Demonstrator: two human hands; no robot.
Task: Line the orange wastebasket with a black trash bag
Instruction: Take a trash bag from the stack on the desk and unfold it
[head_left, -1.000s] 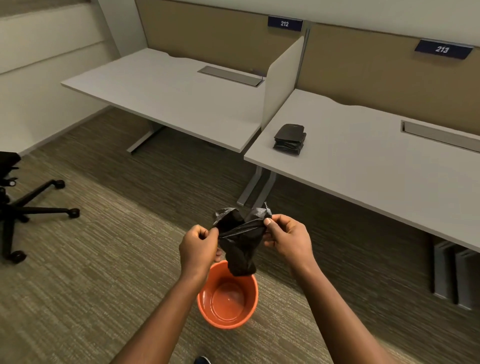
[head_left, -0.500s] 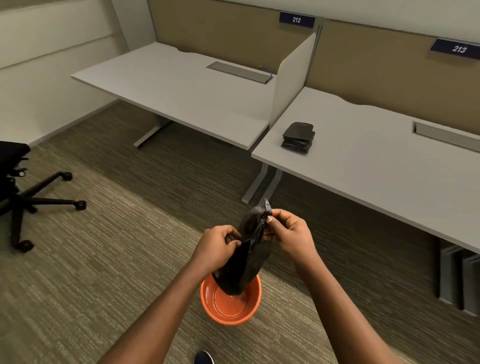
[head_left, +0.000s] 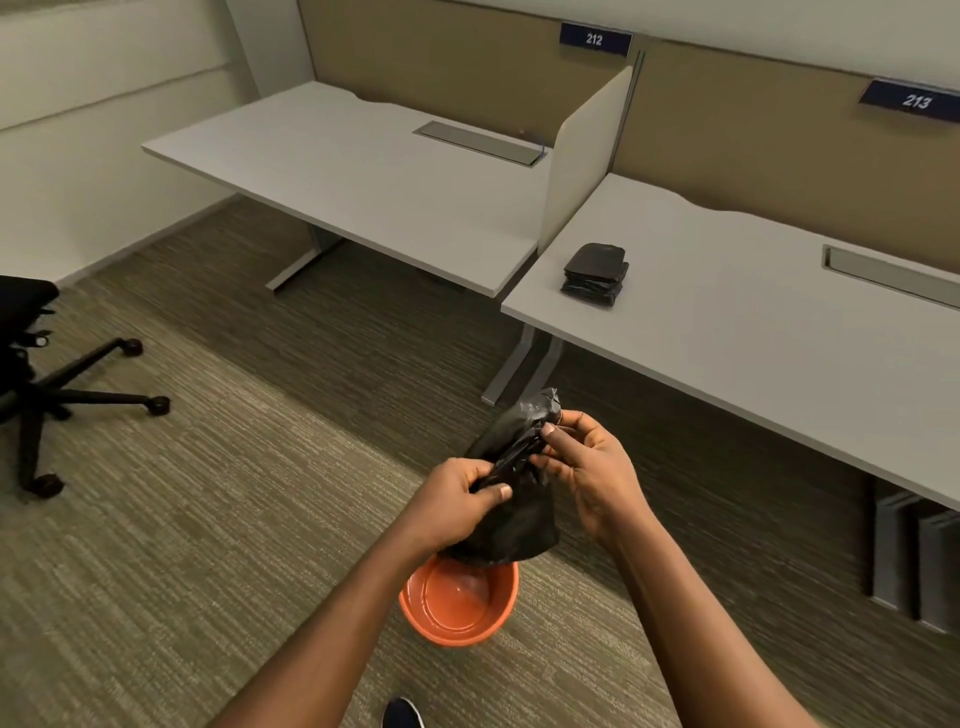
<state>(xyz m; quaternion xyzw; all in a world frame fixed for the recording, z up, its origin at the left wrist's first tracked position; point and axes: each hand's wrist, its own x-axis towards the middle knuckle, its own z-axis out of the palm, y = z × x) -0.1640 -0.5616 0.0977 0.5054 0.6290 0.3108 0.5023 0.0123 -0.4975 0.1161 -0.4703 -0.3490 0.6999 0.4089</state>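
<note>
A black trash bag (head_left: 514, 514) hangs bunched between both hands, right above the orange wastebasket (head_left: 460, 618) on the carpet. My left hand (head_left: 460, 491) pinches the bag's upper edge from the left. My right hand (head_left: 589, 467) pinches the same edge from the right, fingers close to the left hand's. The bag's mouth is closed and crumpled. Its bottom covers the basket's far rim. The basket stands upright and its inside is bare.
A stack of folded black bags (head_left: 595, 274) lies on the right desk (head_left: 753, 332) near its left edge. A second desk (head_left: 363, 176) stands at the back left, a black office chair (head_left: 47, 384) at far left. A shoe tip (head_left: 402, 714) shows below.
My hands have come together, closing the bag's spread top into a bunch. The bag has dropped lower toward the basket. The view has shifted, so the desks sit further right in frame.
</note>
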